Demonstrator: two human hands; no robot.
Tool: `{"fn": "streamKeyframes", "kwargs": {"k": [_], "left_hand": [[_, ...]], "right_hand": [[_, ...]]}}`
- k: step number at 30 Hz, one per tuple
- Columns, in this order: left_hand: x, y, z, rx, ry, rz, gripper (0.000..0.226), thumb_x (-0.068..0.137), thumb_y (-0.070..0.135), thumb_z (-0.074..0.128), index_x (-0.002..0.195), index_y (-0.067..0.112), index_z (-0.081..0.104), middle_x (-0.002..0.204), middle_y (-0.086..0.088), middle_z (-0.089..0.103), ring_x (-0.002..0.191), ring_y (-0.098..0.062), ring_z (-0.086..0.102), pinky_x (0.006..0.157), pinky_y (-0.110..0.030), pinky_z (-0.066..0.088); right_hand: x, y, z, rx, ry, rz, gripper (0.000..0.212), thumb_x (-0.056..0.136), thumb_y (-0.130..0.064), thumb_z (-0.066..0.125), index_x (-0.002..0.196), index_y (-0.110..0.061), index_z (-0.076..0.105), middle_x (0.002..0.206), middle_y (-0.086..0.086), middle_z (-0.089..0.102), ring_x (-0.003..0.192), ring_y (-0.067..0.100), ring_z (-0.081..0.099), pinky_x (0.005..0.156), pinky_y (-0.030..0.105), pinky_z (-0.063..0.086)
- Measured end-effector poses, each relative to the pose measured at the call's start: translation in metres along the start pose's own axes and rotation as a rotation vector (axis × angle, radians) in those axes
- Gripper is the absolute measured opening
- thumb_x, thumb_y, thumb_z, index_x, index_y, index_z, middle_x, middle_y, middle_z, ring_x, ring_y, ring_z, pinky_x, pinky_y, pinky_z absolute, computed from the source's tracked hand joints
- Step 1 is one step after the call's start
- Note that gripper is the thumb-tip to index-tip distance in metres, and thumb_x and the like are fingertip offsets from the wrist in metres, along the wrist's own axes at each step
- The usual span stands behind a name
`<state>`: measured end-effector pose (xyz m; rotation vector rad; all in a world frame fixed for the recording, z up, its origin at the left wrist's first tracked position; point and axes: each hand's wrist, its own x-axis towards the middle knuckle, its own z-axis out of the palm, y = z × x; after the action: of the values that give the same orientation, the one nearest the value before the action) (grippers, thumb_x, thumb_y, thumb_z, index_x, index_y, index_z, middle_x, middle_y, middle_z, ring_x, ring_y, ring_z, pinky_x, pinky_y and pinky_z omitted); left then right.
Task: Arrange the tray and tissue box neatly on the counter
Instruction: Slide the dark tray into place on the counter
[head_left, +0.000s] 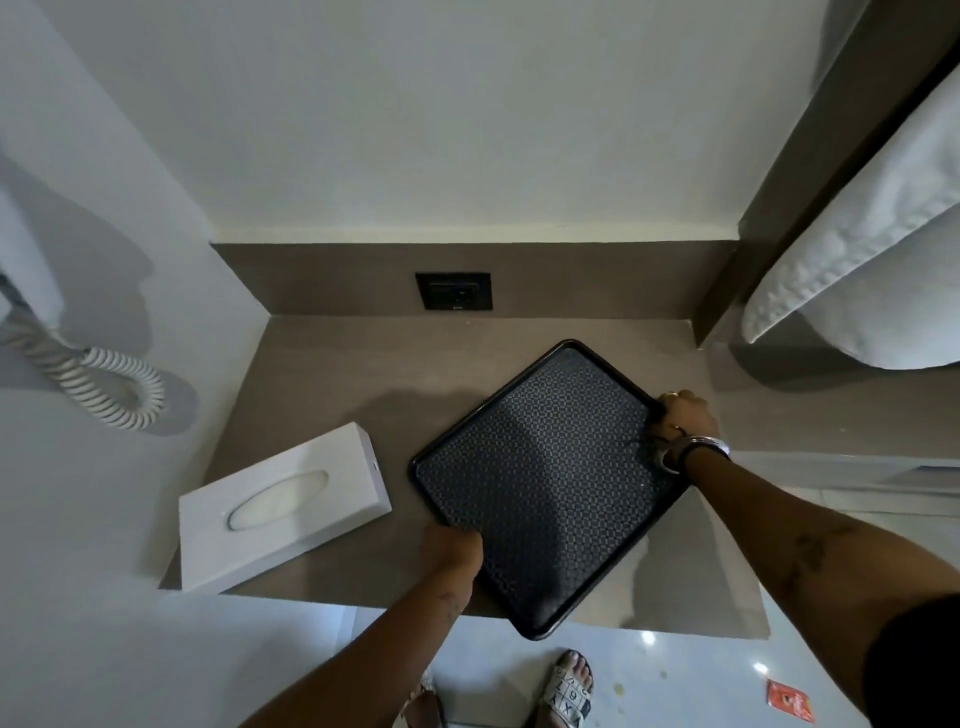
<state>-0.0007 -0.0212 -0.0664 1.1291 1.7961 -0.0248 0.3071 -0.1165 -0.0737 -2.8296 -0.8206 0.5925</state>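
Observation:
A black tray (545, 483) with a patterned bottom lies turned at an angle on the brown counter (332, 384), one corner hanging over the front edge. My left hand (451, 551) grips the tray's near-left rim. My right hand (687, 418), with a bracelet on the wrist, grips the far-right rim. A white tissue box (283, 506) lies flat and skewed to the left of the tray, apart from it, near the counter's front-left corner.
A black wall socket (453, 291) sits in the backsplash behind the tray. A coiled white cord (111, 389) hangs on the left wall. White bedding (872, 249) overhangs at right. My sandalled feet (569, 688) and a red wrapper (789, 701) are on the floor below.

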Motion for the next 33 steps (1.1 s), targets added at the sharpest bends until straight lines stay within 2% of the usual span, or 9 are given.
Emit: {"fn": "streamKeyframes", "kwargs": {"k": [3,6,11,14,16,21,24,29,33], "left_hand": [[0.006,0.017,-0.013,-0.044,0.000,0.132,0.013,0.092,0.009,0.056,0.092,-0.002,0.063,0.113,-0.026,0.064,0.087,-0.033,0.062,0.077,-0.035,0.044],[0.023,0.040,-0.029,-0.025,0.022,0.304,0.030,0.088,0.001,0.055,0.062,0.014,0.048,0.089,-0.019,0.065,0.065,-0.021,0.056,0.067,-0.031,0.043],[0.052,0.085,-0.051,0.141,0.004,0.446,0.018,0.089,0.011,0.055,0.091,-0.005,0.064,0.099,-0.025,0.067,0.091,-0.039,0.065,0.076,-0.044,0.054],[0.071,0.095,-0.054,0.214,0.006,0.473,0.019,0.085,0.009,0.057,0.092,-0.007,0.064,0.100,-0.025,0.068,0.091,-0.039,0.065,0.075,-0.043,0.055],[0.082,0.095,-0.054,0.220,-0.008,0.470,0.016,0.084,0.006,0.057,0.091,-0.007,0.063,0.102,-0.025,0.068,0.091,-0.038,0.064,0.073,-0.042,0.054],[0.096,0.089,-0.052,0.247,-0.009,0.464,0.014,0.084,0.004,0.057,0.092,-0.006,0.062,0.101,-0.025,0.068,0.085,-0.035,0.064,0.067,-0.037,0.050],[0.097,0.085,-0.051,0.260,0.019,0.465,0.018,0.082,0.004,0.057,0.097,-0.005,0.061,0.104,-0.024,0.068,0.089,-0.037,0.065,0.067,-0.035,0.050],[0.081,0.081,-0.045,0.288,0.208,0.530,0.066,0.088,0.034,0.060,0.135,-0.007,0.040,0.137,-0.029,0.047,0.126,-0.043,0.046,0.103,-0.050,0.044],[0.054,0.050,-0.038,0.371,0.271,0.769,0.076,0.093,0.052,0.044,0.142,-0.006,0.036,0.146,-0.029,0.041,0.135,-0.041,0.039,0.113,-0.052,0.030]], "right_hand": [[-0.009,0.010,0.003,0.169,0.075,0.083,0.027,0.083,-0.013,0.067,0.107,-0.002,0.070,0.115,0.024,0.062,0.105,0.039,0.058,0.088,0.038,0.050],[-0.028,0.018,0.011,0.411,0.066,0.221,0.025,0.087,-0.007,0.064,0.110,0.002,0.068,0.116,0.026,0.064,0.107,0.040,0.061,0.090,0.036,0.048],[-0.079,0.016,0.035,0.579,0.141,0.338,0.013,0.081,-0.013,0.061,0.086,-0.013,0.073,0.084,0.014,0.074,0.075,0.032,0.068,0.075,0.037,0.059],[-0.091,0.002,0.050,0.693,0.223,0.407,0.013,0.084,-0.001,0.059,0.078,-0.007,0.068,0.082,0.024,0.072,0.064,0.026,0.061,0.071,0.036,0.055],[-0.092,-0.005,0.057,0.789,0.223,0.466,0.013,0.087,0.004,0.056,0.085,-0.001,0.067,0.084,0.026,0.070,0.068,0.030,0.062,0.073,0.045,0.058],[-0.091,-0.007,0.063,0.694,0.186,0.454,0.023,0.087,-0.003,0.063,0.108,-0.002,0.071,0.108,0.022,0.071,0.099,0.040,0.065,0.086,0.033,0.049],[-0.092,-0.008,0.061,0.657,0.176,0.431,0.025,0.088,-0.005,0.063,0.112,-0.001,0.070,0.112,0.022,0.070,0.101,0.037,0.064,0.085,0.029,0.046],[-0.111,-0.015,0.053,0.398,0.179,0.338,0.031,0.096,-0.023,0.055,0.119,-0.003,0.064,0.121,0.027,0.060,0.111,0.041,0.053,0.094,0.042,0.045],[-0.155,-0.027,0.059,0.139,0.279,0.197,0.061,0.098,-0.045,0.045,0.144,-0.005,0.041,0.144,0.025,0.043,0.127,0.042,0.043,0.103,0.054,0.037]]}}
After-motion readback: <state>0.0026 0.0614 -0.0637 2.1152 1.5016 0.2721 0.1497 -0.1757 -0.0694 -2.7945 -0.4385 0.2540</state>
